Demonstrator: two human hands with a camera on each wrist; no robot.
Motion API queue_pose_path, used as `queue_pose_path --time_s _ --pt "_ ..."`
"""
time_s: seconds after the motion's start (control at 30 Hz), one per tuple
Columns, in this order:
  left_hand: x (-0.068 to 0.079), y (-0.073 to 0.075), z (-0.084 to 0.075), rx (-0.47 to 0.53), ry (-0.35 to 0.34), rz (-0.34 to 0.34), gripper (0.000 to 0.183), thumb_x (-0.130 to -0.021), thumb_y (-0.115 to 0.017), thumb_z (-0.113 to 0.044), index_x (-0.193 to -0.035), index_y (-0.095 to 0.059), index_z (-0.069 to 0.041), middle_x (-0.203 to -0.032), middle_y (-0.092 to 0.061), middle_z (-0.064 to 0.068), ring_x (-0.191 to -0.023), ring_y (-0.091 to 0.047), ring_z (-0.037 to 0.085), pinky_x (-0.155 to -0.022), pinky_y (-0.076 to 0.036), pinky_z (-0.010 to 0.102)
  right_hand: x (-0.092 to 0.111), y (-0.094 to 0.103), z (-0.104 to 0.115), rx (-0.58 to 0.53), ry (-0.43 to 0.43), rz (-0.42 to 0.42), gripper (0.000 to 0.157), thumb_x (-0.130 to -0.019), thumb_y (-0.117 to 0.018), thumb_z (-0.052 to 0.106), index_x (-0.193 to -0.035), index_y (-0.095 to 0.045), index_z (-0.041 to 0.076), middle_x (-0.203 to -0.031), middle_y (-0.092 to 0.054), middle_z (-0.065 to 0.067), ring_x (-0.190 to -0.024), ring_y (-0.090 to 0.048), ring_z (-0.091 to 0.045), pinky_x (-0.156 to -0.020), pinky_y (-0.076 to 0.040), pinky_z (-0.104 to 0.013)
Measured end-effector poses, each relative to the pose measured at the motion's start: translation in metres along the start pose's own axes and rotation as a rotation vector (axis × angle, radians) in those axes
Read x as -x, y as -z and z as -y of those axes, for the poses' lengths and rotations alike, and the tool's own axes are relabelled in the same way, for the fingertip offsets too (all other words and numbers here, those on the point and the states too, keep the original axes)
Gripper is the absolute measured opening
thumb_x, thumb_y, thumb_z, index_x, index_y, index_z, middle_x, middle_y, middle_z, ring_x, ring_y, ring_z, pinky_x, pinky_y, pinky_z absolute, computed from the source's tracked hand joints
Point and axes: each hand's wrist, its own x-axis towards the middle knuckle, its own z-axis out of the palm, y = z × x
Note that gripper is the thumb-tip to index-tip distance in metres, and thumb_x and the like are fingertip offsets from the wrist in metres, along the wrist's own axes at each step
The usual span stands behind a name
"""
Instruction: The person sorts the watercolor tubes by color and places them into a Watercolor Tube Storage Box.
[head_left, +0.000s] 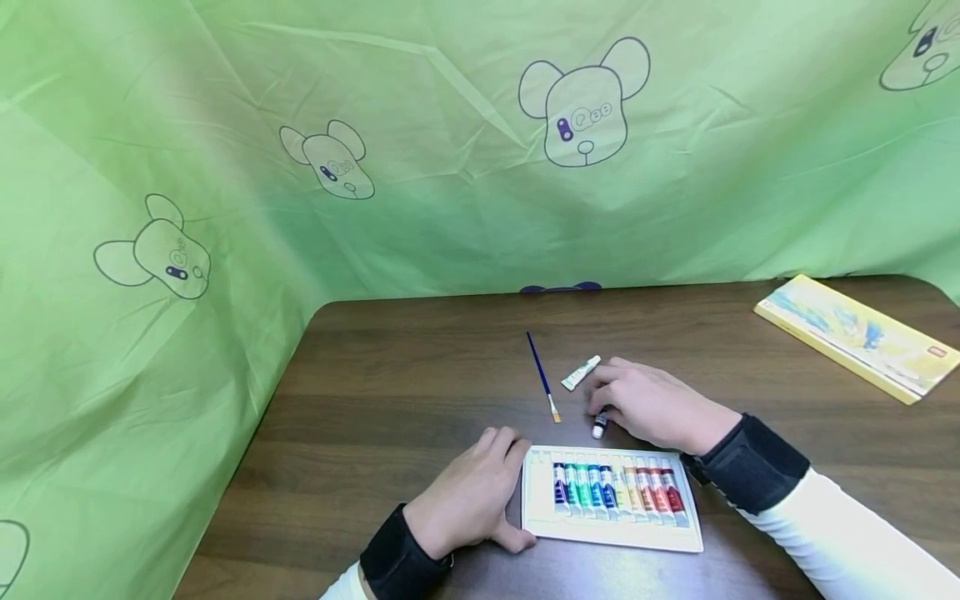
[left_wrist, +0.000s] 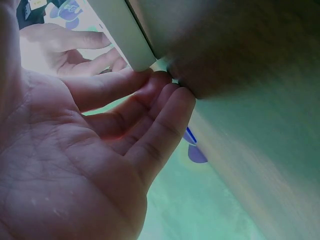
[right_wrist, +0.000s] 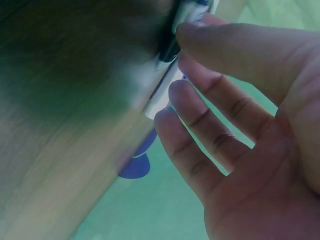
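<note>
My left hand (head_left: 480, 492) holds the left end of a white paint tray (head_left: 600, 535), with its fingers at the far corner and its thumb at the near one. In the left wrist view the tray's white edge (left_wrist: 122, 37) meets the fingertips. A row of coloured paint tubes (head_left: 618, 492) lies in the tray. Beyond it, my right hand (head_left: 660, 404) pinches a black-labelled paint tube (head_left: 600, 423) with a white cap between thumb and index finger; the other fingers are spread in the right wrist view. A white paint tube (head_left: 580, 374) lies beside its fingertips.
A blue-handled paintbrush (head_left: 540, 367) lies left of the loose tubes. At the far right of the brown wooden table (head_left: 390, 375) is a flat yellow box (head_left: 862, 333). A green printed cloth (head_left: 450, 167) hangs behind and along the left side.
</note>
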Motion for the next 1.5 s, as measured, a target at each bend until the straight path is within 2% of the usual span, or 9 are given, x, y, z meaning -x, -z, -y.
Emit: queue_pose_path --time_s 0.17,0.3,0.43,0.53,0.67,1.0,1.23,1.5 --pt "0.0003 -0.0006 -0.0003 -0.001 0.000 -0.008 0.095 -0.062 -0.092 -0.062 -0.132 -0.059 -0.007 -0.121 -0.060 0.001 -0.108 -0.053 0.015 -0.097 -0.052 0.024 0.0001 -0.0019 -0.0009 -0.021 -0.009 0.005 0.018 -0.085 -0.081 0.004 -0.089 -0.081 0.021 -0.107 -0.072 0.003 -0.100 -0.066 -0.017 -0.083 -0.058 -0.038" --pt "0.0004 -0.0006 -0.0002 -0.001 -0.003 -0.012 0.095 -0.061 -0.092 -0.062 -0.132 -0.060 -0.007 -0.121 -0.060 0.001 -0.108 -0.053 0.014 -0.097 -0.052 0.024 -0.0020 -0.0028 -0.0002 -0.040 -0.038 0.043 0.015 -0.087 -0.081 0.005 -0.091 -0.080 0.020 -0.099 -0.073 0.005 -0.090 -0.069 -0.014 -0.077 -0.059 -0.036" --pt "0.0005 -0.0003 -0.0003 0.000 -0.004 -0.013 0.095 -0.061 -0.092 -0.062 -0.132 -0.060 -0.008 -0.121 -0.060 0.000 -0.108 -0.053 0.014 -0.097 -0.052 0.024 -0.0038 -0.0031 0.0015 -0.070 -0.072 0.057 0.018 -0.088 -0.080 0.004 -0.097 -0.081 0.019 -0.097 -0.076 0.005 -0.088 -0.072 -0.013 -0.077 -0.060 -0.037" --pt "0.0005 -0.0001 -0.0004 -0.001 -0.005 -0.013 0.095 -0.062 -0.092 -0.062 -0.132 -0.060 -0.008 -0.121 -0.060 0.000 -0.108 -0.053 0.014 -0.097 -0.052 0.024 -0.0038 -0.0030 0.0039 -0.062 -0.101 0.056 0.019 -0.088 -0.079 0.004 -0.100 -0.081 0.019 -0.099 -0.077 0.004 -0.089 -0.073 -0.014 -0.078 -0.061 -0.038" --pt "0.0006 -0.0001 -0.0005 -0.009 -0.008 -0.017 0.095 -0.061 -0.092 -0.063 -0.132 -0.060 -0.007 -0.121 -0.060 0.000 -0.107 -0.053 0.014 -0.097 -0.052 0.024 -0.0028 -0.0035 0.0064 -0.030 -0.138 0.071 0.014 -0.088 -0.080 0.006 -0.095 -0.080 0.019 -0.092 -0.073 0.006 -0.083 -0.068 -0.009 -0.073 -0.058 -0.036" --pt "0.0004 -0.0005 -0.0004 -0.008 -0.009 -0.012 0.096 -0.062 -0.092 -0.062 -0.133 -0.060 -0.007 -0.122 -0.060 0.001 -0.109 -0.053 0.014 -0.098 -0.052 0.023 -0.0024 -0.0041 0.0074 -0.031 -0.136 0.092 0.013 -0.088 -0.081 0.006 -0.094 -0.078 0.016 -0.089 -0.072 0.005 -0.081 -0.068 -0.010 -0.072 -0.058 -0.035" --pt "0.0006 -0.0001 -0.0001 -0.003 -0.004 -0.005 0.098 -0.063 -0.092 -0.062 -0.136 -0.059 -0.006 -0.124 -0.060 0.001 -0.109 -0.053 0.014 -0.099 -0.052 0.023 -0.0014 -0.0041 0.0071 -0.026 -0.146 0.073 0.012 -0.086 -0.081 0.004 -0.090 -0.077 0.015 -0.085 -0.070 0.005 -0.076 -0.064 -0.007 -0.067 -0.055 -0.033" --pt "0.0008 0.0002 -0.0004 -0.008 -0.007 -0.012 0.096 -0.062 -0.092 -0.062 -0.134 -0.060 -0.006 -0.123 -0.060 0.001 -0.110 -0.054 0.014 -0.099 -0.052 0.023 0.0050 0.0002 0.0082 -0.061 -0.219 0.049 0.015 -0.087 -0.080 0.004 -0.102 -0.080 0.009 -0.095 -0.076 -0.001 -0.085 -0.070 -0.013 -0.073 -0.060 -0.037"
